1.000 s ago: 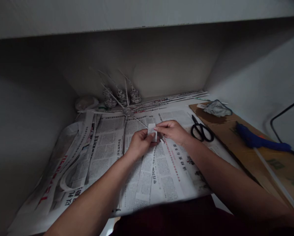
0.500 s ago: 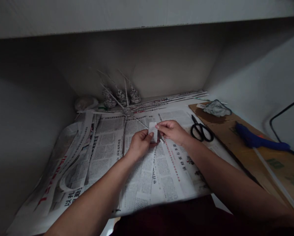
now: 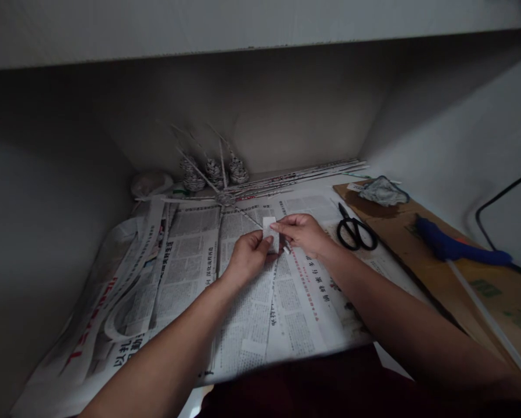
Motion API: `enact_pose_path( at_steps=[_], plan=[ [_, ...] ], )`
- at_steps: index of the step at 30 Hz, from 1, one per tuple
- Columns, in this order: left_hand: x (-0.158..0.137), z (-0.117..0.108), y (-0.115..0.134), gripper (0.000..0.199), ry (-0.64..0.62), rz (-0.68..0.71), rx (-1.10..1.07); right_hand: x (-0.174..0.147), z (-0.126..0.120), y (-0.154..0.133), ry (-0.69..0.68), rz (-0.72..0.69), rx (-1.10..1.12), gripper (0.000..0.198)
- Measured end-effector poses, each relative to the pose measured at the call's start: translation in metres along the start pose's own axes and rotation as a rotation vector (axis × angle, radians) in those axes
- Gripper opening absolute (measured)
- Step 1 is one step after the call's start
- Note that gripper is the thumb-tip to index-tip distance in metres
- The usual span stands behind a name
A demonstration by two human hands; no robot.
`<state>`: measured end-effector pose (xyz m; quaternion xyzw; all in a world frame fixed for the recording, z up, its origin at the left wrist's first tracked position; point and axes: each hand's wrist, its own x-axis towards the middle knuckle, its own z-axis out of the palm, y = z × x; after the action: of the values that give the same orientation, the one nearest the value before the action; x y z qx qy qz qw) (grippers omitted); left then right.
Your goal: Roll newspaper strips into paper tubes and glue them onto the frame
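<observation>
- Since the earlier frame, only the fingertips of the right hand (image 3: pixel 306 233) move a little, farther over the face of the paper strip (image 3: pixel 269 225); the left hand (image 3: pixel 247 253) stays nearly the same.
- The paper strip is between both hands, above the newspaper (image 3: pixel 194 229). The left grip pinches it with the thumb in front; the right grip also pinches it, near its upper part.
- As I judge, this work is in the middle: the strip shows a flat, broad face, and I see no finished wrapping there.
- A thin rod (image 3: pixel 247 216) goes from the knotted hub (image 3: pixel 226 199) toward the left hand. Other rods of this hub stand out bare, so the hub piece seems unfinished.
- Behind the hub, three cone-shaped pieces (image 3: pixel 214 171) look already complete.
- The fingers hide the rod's far end. A small white tip (image 3: pixel 287 250) appears below the right fingers, but I cannot tell if it belongs to this rod.
- Dim light makes the print on the strip unreadable; both forearms are cut by the picture's edge.
</observation>
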<state>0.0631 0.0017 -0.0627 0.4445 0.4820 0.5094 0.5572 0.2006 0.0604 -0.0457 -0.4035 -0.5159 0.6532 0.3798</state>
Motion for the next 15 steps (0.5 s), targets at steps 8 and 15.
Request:
enact_pose_path(
  at_steps=[8, 15],
  plan=[
    [-0.0037, 0.0022, 0.0051, 0.027, -0.058, 0.016, 0.081, -0.0019, 0.0028, 0.0025, -0.047, -0.036, 0.004, 0.034],
    [-0.0066, 0.0053, 0.009, 0.034, -0.03, 0.014, 0.122, -0.0049, 0.0065, 0.0023, -0.083, -0.001, 0.077, 0.04]
  ],
)
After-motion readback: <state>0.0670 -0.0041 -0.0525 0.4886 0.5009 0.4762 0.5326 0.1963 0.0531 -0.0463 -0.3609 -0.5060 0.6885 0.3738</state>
